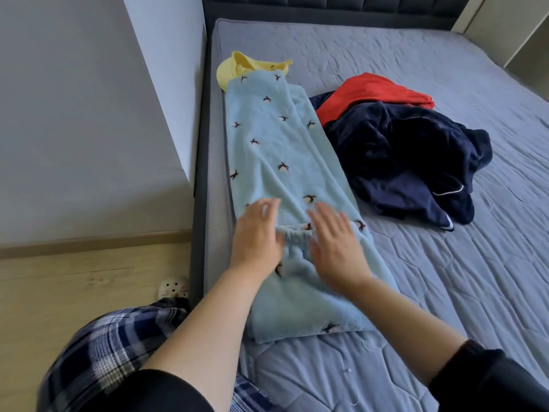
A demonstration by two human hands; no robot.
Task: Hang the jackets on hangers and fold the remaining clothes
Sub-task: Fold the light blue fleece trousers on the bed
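Your left hand point(257, 236) and right hand point(337, 248) lie flat, gripping nothing, on the blue fleece garment point(267, 138); smooth toward twelve o'clock before folding.

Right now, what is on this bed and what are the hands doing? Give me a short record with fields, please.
surface: grey quilted mattress
being handled: light blue fleece garment with small bird print, laid lengthwise along the bed's left edge
left hand: flat on the blue garment
right hand: flat on it too, beside the left
under its far end: yellow garment
waiting pile: crumpled navy garment, touching a red garment behind it
hangers: none in view
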